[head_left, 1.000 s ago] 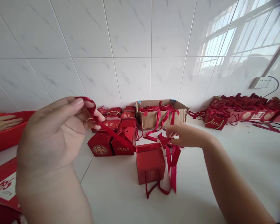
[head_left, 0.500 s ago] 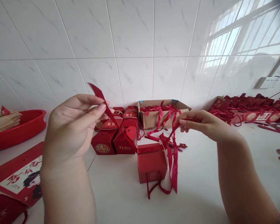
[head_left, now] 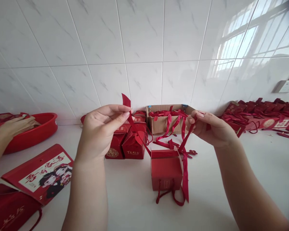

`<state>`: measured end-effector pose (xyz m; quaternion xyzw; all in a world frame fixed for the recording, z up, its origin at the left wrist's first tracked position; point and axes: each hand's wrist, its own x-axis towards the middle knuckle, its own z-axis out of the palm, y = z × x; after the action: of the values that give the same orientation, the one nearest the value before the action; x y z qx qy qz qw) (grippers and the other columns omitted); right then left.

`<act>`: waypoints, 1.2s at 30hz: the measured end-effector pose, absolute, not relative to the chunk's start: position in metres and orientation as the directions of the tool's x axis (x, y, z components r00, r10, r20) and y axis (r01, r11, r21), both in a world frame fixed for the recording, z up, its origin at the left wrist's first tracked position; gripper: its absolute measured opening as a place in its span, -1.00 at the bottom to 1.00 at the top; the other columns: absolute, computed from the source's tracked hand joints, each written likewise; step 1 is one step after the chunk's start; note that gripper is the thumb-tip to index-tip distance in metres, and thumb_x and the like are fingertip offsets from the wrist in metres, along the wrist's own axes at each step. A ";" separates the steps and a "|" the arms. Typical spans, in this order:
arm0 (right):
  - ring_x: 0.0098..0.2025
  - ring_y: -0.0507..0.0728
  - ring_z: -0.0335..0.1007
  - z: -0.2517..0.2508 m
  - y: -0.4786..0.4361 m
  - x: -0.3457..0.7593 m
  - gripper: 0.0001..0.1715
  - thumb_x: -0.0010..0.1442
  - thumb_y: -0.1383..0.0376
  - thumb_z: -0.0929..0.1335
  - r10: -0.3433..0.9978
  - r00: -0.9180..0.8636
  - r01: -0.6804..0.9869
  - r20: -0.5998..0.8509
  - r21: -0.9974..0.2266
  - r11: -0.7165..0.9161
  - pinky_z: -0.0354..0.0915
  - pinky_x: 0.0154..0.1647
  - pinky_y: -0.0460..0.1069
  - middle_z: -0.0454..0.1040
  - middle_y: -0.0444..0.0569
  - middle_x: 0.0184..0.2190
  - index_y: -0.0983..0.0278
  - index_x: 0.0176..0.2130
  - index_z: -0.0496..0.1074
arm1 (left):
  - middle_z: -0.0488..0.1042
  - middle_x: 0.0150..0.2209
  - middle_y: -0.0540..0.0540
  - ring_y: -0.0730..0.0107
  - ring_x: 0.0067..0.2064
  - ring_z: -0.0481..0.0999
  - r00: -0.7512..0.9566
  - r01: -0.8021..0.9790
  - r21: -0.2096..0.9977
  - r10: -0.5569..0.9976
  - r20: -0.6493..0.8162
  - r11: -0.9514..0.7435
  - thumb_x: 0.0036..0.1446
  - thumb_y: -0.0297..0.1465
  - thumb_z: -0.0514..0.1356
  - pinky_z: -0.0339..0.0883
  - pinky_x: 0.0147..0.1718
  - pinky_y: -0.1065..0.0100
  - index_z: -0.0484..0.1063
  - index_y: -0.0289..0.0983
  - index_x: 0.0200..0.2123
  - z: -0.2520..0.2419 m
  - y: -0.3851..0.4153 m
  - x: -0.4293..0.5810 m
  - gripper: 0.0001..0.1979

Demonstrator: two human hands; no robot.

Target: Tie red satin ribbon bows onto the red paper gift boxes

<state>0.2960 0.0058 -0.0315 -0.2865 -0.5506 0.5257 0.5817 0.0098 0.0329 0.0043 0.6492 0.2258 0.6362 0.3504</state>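
Observation:
A small red gift box (head_left: 167, 170) stands on the white table in front of me, its cord handle hanging down the near side. A red ribbon (head_left: 140, 134) runs up from both sides of the box's top. My left hand (head_left: 103, 128) pinches one end between thumb and fingers, with the tip sticking up above. To the right, my right hand (head_left: 207, 126) is closed on the other stretch of ribbon, drawn up at a slant. More ribbon trails down the box's right side.
Behind stands a cardboard box (head_left: 156, 125) of ribbons, with finished red boxes (head_left: 134, 146) to its left. At left are a red basin (head_left: 50, 126), another person's hands (head_left: 16, 128) and a printed red card (head_left: 45, 173). Rows of red boxes (head_left: 260, 120) line the right.
The view has shifted left, so the box appears further right. My left hand keeps its pinch; my right hand has turned and closed more firmly around the ribbon. A hand at the right edge is gone.

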 end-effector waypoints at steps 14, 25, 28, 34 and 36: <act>-0.49 0.01 0.24 -0.031 0.001 0.285 -0.81 -0.11 0.22 0.48 0.879 -0.163 -0.415 0.448 -0.840 0.350 0.31 -0.46 -0.05 0.25 -0.19 -0.55 0.16 -0.50 0.39 | 0.57 -0.40 -0.02 0.45 -0.32 0.52 0.043 -0.313 0.613 0.634 0.772 -0.726 -0.03 -0.62 0.27 0.43 -0.23 0.41 0.55 -0.30 -0.42 0.006 0.027 0.016 -0.87; -0.50 -0.09 0.34 -0.029 -0.007 0.273 -0.87 0.03 0.20 0.47 0.887 -0.021 -0.376 0.462 -0.825 0.421 0.36 -0.45 -0.16 0.49 -0.19 -0.46 0.20 -0.41 0.52 | 0.55 -0.44 0.01 0.43 -0.36 0.53 0.009 -0.227 0.663 0.679 0.734 -0.714 -0.08 -0.53 0.33 0.46 -0.25 0.38 0.57 -0.20 -0.46 0.002 0.031 0.019 -0.89; -0.46 -0.04 0.38 -0.027 -0.013 0.271 -0.83 0.07 0.14 0.44 0.864 0.034 -0.316 0.501 -0.815 0.485 0.39 -0.42 -0.11 0.51 -0.15 -0.41 0.18 -0.40 0.54 | 0.56 -0.42 -0.02 0.45 -0.35 0.52 0.029 -0.264 0.662 0.680 0.732 -0.702 -0.08 -0.55 0.32 0.46 -0.25 0.41 0.57 -0.25 -0.41 0.005 0.027 0.017 -0.88; -0.37 0.03 0.42 -0.024 -0.022 0.272 -0.82 0.17 0.14 0.36 0.802 0.112 -0.144 0.587 -0.789 0.598 0.41 -0.38 -0.05 0.49 -0.14 -0.39 0.12 -0.39 0.52 | 0.56 -0.44 -0.04 0.46 -0.38 0.52 0.050 -0.369 0.653 0.687 0.725 -0.662 -0.09 -0.58 0.31 0.43 -0.32 0.45 0.57 -0.32 -0.38 0.009 0.026 0.016 -0.86; -0.37 0.02 0.41 -0.023 -0.022 0.275 -0.82 0.21 0.15 0.33 0.787 0.129 -0.121 0.603 -0.778 0.616 0.40 -0.38 -0.05 0.48 -0.14 -0.37 0.11 -0.36 0.52 | 0.56 -0.44 -0.04 0.46 -0.38 0.52 0.037 -0.372 0.648 0.687 0.725 -0.664 -0.08 -0.58 0.31 0.43 -0.32 0.43 0.58 -0.32 -0.36 0.009 0.029 0.014 -0.84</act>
<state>0.2749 -0.0219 -0.0233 -0.2907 -0.5728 0.3278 0.6928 0.0145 0.0285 0.0087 0.6062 0.1301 0.6816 0.3886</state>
